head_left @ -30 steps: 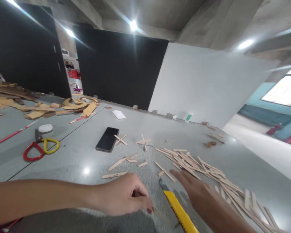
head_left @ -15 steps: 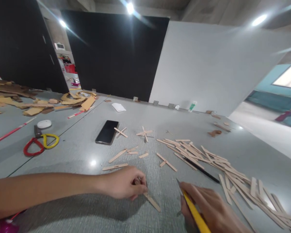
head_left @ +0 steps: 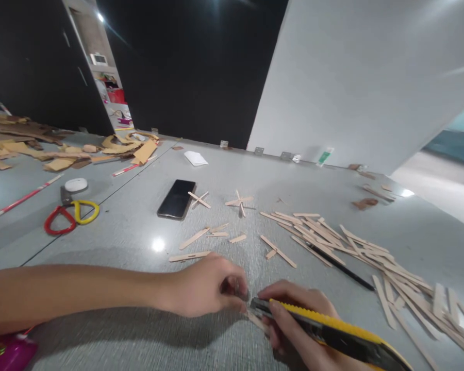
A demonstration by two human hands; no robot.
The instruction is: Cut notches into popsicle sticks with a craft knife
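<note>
Low over the table, my left hand (head_left: 212,286) pinches one end of a wooden craft stick (head_left: 257,321). My right hand (head_left: 299,322) is wrapped round a yellow and black utility knife (head_left: 325,327), whose front end is at the stick beside my left fingertips. I cannot tell whether the blade touches the wood. Beyond my hands lie a notched stick (head_left: 189,256), a stick with a short piece across it (head_left: 277,251), and two crossed pairs of sticks (head_left: 239,202), (head_left: 199,200).
A long heap of craft sticks (head_left: 355,252) with a black pen (head_left: 340,265) spreads on the right. A phone (head_left: 177,199) lies at centre-left. Scissors with red and yellow handles (head_left: 71,214), a white round case (head_left: 76,184) and cardboard scraps (head_left: 62,154) are further left.
My right hand has brought the knife leftward to the stick, turning it so its front end points left. My left hand still pinches the stick. The camera view has tilted down.
</note>
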